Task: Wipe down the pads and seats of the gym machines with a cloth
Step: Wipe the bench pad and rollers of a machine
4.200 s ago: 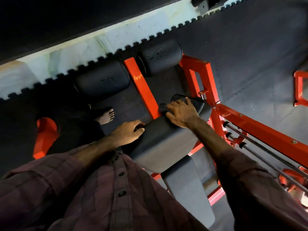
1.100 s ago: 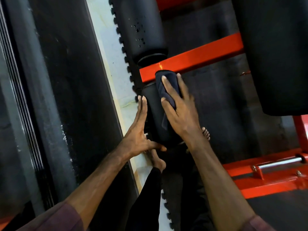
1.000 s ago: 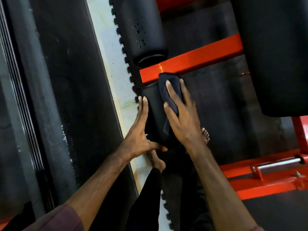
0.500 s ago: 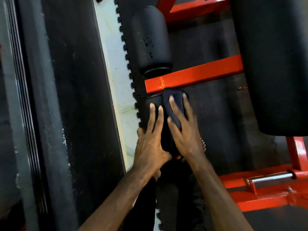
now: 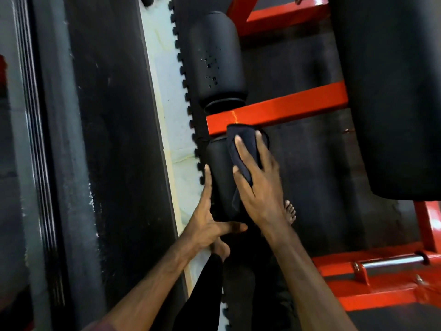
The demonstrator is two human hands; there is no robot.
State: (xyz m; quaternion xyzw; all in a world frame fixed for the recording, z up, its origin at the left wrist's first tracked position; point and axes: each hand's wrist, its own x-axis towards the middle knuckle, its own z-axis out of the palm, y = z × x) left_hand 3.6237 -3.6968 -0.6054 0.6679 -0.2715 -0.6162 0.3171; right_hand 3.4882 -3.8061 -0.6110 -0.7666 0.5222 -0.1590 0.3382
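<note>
Two black roller pads sit on either side of a red crossbar (image 5: 286, 108). My right hand (image 5: 257, 185) presses a dark cloth (image 5: 241, 149) flat against the top of the near roller pad (image 5: 218, 168), fingers spread over the cloth. My left hand (image 5: 206, 216) cups the left side and near end of that same pad, thumb under its end. The far roller pad (image 5: 216, 60) shows small pits on its surface. A large black seat pad (image 5: 391, 91) fills the upper right.
Red machine frame (image 5: 381, 280) with a chrome pin (image 5: 391, 260) lies at the lower right. My bare feet (image 5: 290, 212) stand on the dark rubber floor mat (image 5: 310, 187). A pale floor strip (image 5: 162, 91) and a dark wall panel (image 5: 107, 139) run along the left.
My left hand has slid from the pad's top to its left side, thumb now under the end. My right hand keeps the cloth on the pad near the red bar.
</note>
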